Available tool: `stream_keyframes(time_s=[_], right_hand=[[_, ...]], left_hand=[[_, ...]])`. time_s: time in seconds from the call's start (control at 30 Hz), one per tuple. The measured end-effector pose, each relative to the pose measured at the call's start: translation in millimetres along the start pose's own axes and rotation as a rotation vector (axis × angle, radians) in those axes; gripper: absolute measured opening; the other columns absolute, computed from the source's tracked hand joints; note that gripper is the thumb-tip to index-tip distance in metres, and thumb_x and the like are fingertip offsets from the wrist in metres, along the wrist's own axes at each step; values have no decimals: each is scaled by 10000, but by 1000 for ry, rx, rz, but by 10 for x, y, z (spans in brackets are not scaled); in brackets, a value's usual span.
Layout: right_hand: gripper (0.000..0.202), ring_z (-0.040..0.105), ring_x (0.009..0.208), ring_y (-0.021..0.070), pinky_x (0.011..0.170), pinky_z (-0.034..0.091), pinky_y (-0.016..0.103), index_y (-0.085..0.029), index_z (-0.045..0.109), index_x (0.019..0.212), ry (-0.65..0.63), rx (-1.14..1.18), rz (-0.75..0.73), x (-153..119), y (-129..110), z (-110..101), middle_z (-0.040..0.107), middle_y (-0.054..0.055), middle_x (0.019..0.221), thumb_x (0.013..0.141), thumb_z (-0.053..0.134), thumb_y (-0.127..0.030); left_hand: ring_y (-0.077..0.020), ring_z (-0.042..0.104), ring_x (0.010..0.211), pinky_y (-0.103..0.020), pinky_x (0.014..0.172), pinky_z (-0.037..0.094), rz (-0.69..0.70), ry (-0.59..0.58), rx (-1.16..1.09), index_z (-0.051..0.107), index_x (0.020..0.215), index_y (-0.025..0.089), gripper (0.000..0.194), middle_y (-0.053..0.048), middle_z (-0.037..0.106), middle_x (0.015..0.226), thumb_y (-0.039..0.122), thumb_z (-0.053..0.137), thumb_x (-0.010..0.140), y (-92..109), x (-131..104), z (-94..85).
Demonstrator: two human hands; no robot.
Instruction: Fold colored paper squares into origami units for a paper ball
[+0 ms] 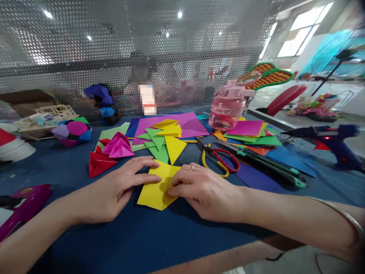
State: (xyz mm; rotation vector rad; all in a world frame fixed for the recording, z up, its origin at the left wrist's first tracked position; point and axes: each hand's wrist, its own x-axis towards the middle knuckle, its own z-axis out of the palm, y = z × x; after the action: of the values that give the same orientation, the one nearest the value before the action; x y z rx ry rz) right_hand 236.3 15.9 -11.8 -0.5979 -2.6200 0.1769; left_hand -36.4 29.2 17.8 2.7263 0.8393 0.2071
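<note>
Blue cloth covers the worktop (119, 243), and a perforated metal screen (114, 49) stands along its far edge. At the near middle lies a yellow paper sheet (155, 190), partly folded, with both hands flat upon it. The left hand (114, 194) lies with fingers stretched and close together, the fingertips pressing the upper left of the sheet; its grip pinches nothing, it only holds the paper down. The right hand (199, 190) has its fingers curled onto the middle of the sheet, tips pressed against what looks like a fold line; whether a flap is nipped under them cannot be told.

To do this fold well, as I judge it, the holding hand should keep the sheet pinned so that it does not slide on the cloth, while the other runs firmly along the crease from its middle outward, edges matched first, crease sharpened after.

Just beyond the sheet lie folded yellow and green triangles (165, 140); to the left, pink folded pieces (118, 146) and a red folded piece (98, 163). Scissors (218, 158) with red and yellow handles lie just right of the right hand, a green-handled cutter (265, 163) beyond them. A pink water bottle (228, 108) stands on the coloured sheets at the back, and a blue glue gun (333, 140) rests well apart at far right.
</note>
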Motion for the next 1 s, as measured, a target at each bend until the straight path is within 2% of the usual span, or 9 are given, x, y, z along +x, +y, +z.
stream_keyframes(time_s=[0.07, 0.13, 0.2, 0.27, 0.37, 0.43, 0.5, 0.73, 1.0], right_hand=[[287, 583, 924, 191, 849, 434, 342, -185, 709, 1050, 14, -23, -33, -4, 23, 4, 682, 42, 1013, 886, 511, -58], [280, 578, 919, 189, 832, 439, 329, -173, 716, 1030, 16, -47, -71, -8, 31, 3, 687, 43, 1009, 889, 505, -57], [283, 571, 912, 180, 833, 442, 312, -164, 719, 1019, 3, -55, -122, -10, 24, -4, 689, 39, 1021, 887, 498, -45], [266, 567, 906, 172, 835, 448, 296, -159, 716, 1026, -41, -46, -175, -9, 6, -15, 685, 35, 1043, 886, 513, -60], [252, 565, 899, 169, 795, 457, 289, -169, 706, 1072, -128, -33, -247, -2, -31, -35, 674, 29, 1082, 898, 532, -117], [270, 566, 904, 171, 782, 456, 291, -166, 693, 1112, -167, -32, -278, 5, -54, -51, 670, 33, 1108, 907, 520, -133], [288, 564, 908, 176, 782, 453, 295, -155, 680, 1141, -182, -30, -291, 10, -71, -64, 672, 38, 1117, 907, 514, -136], [300, 574, 969, 178, 822, 464, 294, -146, 665, 1163, -191, 9, -298, 6, -87, -61, 664, 44, 1151, 891, 539, -140], [295, 586, 1002, 189, 859, 470, 302, -143, 669, 1144, -184, 40, -287, 5, -83, -48, 677, 62, 1133, 891, 515, -136]], left_hand=[[-239, 253, 1446, -473, 1178, 271, 23, 39, -16, 568, 1285, 384, 572, 25, 325, 1531, -1, 409, 894, -29, 4, 8], [-217, 342, 1402, -423, 1172, 290, 81, 79, -72, 671, 1136, 378, 456, 41, 495, 1410, 36, 468, 914, -23, 15, 14], [-186, 517, 1254, -386, 1165, 297, 141, 82, -154, 718, 1027, 356, 363, 48, 669, 1157, 60, 550, 902, 10, 25, 7], [-148, 648, 1007, -370, 1153, 299, 153, 58, -227, 736, 973, 332, 278, 64, 723, 918, 93, 626, 882, 61, 33, -9], [-110, 667, 783, -307, 999, 433, 83, 49, -325, 744, 889, 290, 169, 65, 723, 807, 141, 666, 875, 146, 48, -15], [-110, 660, 762, -246, 804, 499, -1, 67, -401, 734, 845, 260, 124, 49, 719, 803, 167, 661, 883, 196, 68, 14], [-114, 648, 765, -221, 706, 495, -84, 94, -451, 711, 817, 235, 105, 37, 702, 819, 179, 654, 885, 234, 96, 70], [-115, 569, 735, -240, 690, 429, -199, 164, -413, 614, 770, 209, 135, 43, 605, 776, 166, 584, 894, 275, 154, 280], [-151, 556, 799, -283, 714, 407, -230, 152, -346, 602, 819, 200, 80, 17, 598, 834, 195, 579, 896, 301, 165, 316]])
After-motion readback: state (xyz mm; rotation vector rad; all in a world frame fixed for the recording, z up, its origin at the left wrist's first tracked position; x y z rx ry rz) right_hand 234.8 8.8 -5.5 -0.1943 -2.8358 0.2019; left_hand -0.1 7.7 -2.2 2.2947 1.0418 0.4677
